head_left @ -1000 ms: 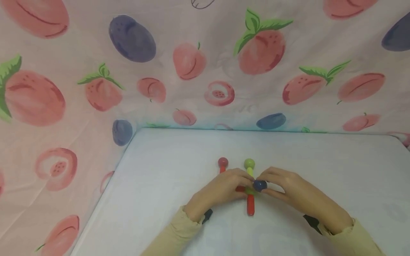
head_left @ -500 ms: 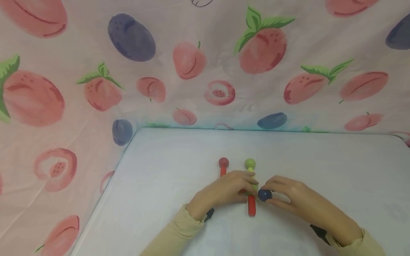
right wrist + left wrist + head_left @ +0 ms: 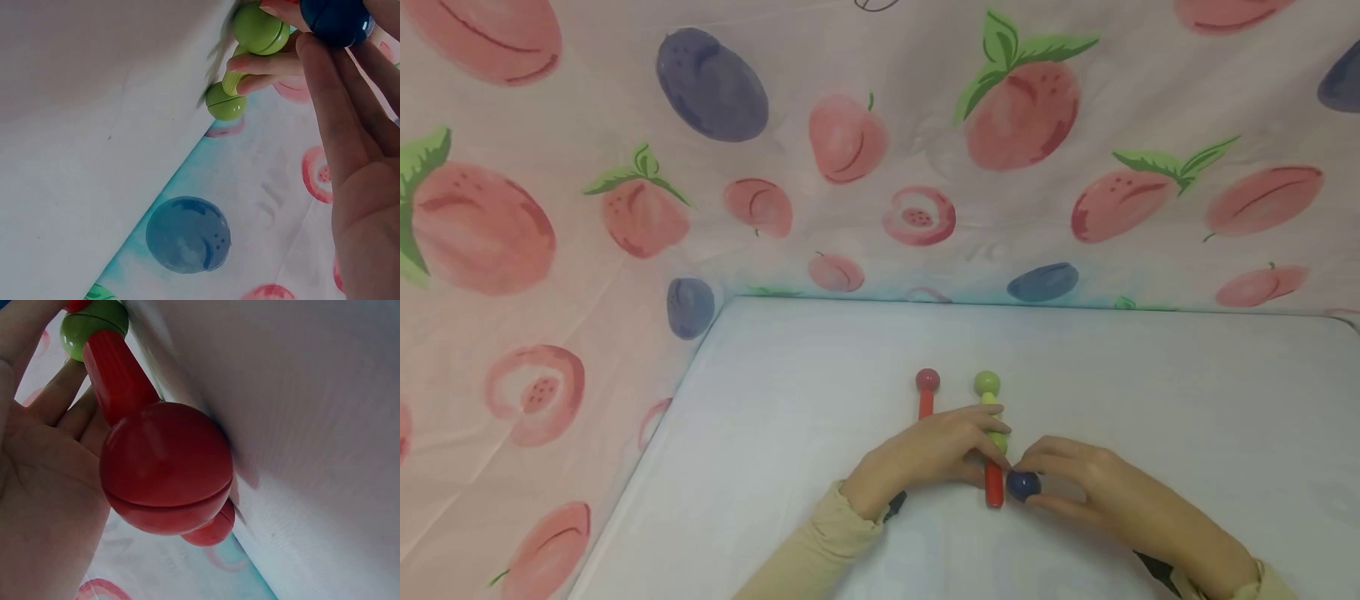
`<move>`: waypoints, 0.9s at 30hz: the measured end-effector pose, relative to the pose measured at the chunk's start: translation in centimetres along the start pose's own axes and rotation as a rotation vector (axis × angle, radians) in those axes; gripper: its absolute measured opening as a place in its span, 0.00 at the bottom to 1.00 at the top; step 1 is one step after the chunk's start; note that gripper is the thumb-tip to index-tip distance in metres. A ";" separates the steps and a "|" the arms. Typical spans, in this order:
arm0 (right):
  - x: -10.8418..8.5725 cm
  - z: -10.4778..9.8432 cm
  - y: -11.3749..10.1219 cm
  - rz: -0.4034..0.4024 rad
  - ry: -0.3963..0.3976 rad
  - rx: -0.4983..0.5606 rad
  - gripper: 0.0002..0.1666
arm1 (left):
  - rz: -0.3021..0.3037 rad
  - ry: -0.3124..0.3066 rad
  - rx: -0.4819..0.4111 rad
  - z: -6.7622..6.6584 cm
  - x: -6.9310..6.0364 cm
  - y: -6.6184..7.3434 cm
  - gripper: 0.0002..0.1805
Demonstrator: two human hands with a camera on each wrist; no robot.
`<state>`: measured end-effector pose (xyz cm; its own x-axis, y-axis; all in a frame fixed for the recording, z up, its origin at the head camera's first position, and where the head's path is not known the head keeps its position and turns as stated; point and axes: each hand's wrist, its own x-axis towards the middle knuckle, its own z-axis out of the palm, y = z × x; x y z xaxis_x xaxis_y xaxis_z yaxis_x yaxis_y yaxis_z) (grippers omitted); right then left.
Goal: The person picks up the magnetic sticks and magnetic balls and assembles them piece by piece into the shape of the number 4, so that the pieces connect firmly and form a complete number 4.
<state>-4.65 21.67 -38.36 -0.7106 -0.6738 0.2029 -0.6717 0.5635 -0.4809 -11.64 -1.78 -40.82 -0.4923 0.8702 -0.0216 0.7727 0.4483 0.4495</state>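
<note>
My right hand point(image 3: 1093, 479) pinches a dark blue ball point(image 3: 1024, 485) between fingertips and thumb, just right of a short red rod point(image 3: 994, 485). Whether ball and rod touch, I cannot tell. With thumb and index finger, my left hand point(image 3: 936, 450) grips that red rod near a green ball point(image 3: 997, 443); its other fingers lie over a yellow-green rod point(image 3: 989, 400) that runs to another green ball point(image 3: 987, 383). In the left wrist view, a second red rod point(image 3: 122, 378) joins the green ball to a large red ball point(image 3: 165, 469), which the left hand hides from the head view.
Beyond the left hand, a red ball point(image 3: 928, 380) tops a further red rod point(image 3: 927, 403). All of it lies on a white-covered table point(image 3: 775, 400). A fruit-print cloth point(image 3: 917, 150) hangs behind the table and along its left side.
My right hand has brought the blue ball nearer to me and slightly right, from the green ball to beside the red rod. The left fingers have shifted nearer, uncovering part of the green ball.
</note>
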 end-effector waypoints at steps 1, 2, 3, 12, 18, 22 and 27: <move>0.0 0.1 0.0 -0.019 0.003 0.004 0.18 | -0.006 0.000 -0.005 0.1 0.0 0.0 0.18; -0.1 0.3 0.0 -0.034 0.002 0.012 0.17 | -0.010 0.000 -0.008 0.1 0.0 0.0 0.18; -0.1 0.4 0.0 -0.047 -0.001 0.021 0.17 | -0.015 0.001 -0.014 0.1 -0.1 0.0 0.18; -0.5 1.2 0.0 -0.167 -0.002 0.025 0.16 | -0.023 0.007 -0.050 0.2 -0.2 -0.1 0.17; -0.6 1.4 -0.2 -0.169 -0.042 0.037 0.16 | -0.019 0.001 -0.056 0.2 0.0 -0.2 0.16; -0.6 1.6 -0.4 -0.218 -0.013 0.040 0.17 | -0.023 0.001 -0.075 0.2 0.0 -0.2 0.16; -0.5 2.0 -0.6 -0.251 0.008 0.021 0.17 | -0.020 0.006 -0.077 0.2 0.0 -0.2 0.16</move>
<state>-3.48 20.72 -39.88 -0.5237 -0.7875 0.3250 -0.8230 0.3690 -0.4320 -11.68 -1.82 -41.09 -0.5097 0.8600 -0.0257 0.7297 0.4479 0.5166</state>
